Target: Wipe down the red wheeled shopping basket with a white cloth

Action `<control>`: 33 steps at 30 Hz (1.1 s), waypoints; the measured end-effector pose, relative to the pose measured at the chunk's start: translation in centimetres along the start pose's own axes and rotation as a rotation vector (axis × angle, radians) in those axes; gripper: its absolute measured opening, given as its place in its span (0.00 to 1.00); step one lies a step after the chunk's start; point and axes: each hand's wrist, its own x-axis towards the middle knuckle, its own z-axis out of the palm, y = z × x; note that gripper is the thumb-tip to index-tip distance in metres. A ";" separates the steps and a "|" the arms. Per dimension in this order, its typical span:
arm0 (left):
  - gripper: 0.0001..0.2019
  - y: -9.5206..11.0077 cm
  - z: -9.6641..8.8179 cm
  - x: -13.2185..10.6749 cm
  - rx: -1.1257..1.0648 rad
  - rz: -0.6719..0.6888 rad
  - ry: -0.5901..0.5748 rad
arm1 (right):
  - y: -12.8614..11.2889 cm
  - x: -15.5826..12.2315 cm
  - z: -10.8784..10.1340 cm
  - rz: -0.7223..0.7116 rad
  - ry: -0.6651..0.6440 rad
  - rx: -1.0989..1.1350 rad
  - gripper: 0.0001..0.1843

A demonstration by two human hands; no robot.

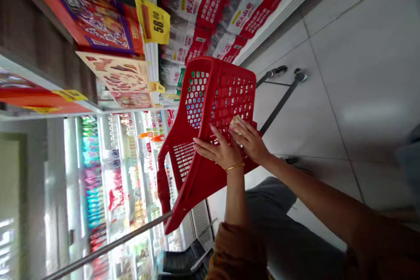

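Pinching small pale packet in right hand, fingers bunched against inner side of red basket; left hand flat on basket's outer side, fingers spread; basket sitting on wheeled cart frame.

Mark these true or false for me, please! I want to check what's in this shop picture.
1. The left hand rests on a red plastic basket with holes in its sides. True.
2. A thin gold bangle circles the left wrist. True.
3. The right hand touches nothing. False: its fingers are on a small pale item.
4. The yellow paper price tag says 20.00. False: it says 58.00.
5. The floor is green carpet. False: it is pale grey tile.
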 end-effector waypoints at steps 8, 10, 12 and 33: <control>0.32 0.5 -0.6 0.4 -0.045 -0.063 -0.081 | 2.4 -3.0 -0.1 0.039 0.034 -0.011 0.25; 0.32 0.6 -0.6 0.5 -0.046 -0.068 -0.082 | 2.8 -3.7 -0.2 0.065 0.037 -0.020 0.25; 0.32 0.6 -0.6 0.5 -0.044 -0.073 -0.087 | 3.1 -4.4 -0.2 0.098 0.028 -0.025 0.25; 0.31 0.0 0.6 -0.1 -0.035 -0.065 0.031 | -0.4 2.0 -1.1 0.041 0.099 0.050 0.29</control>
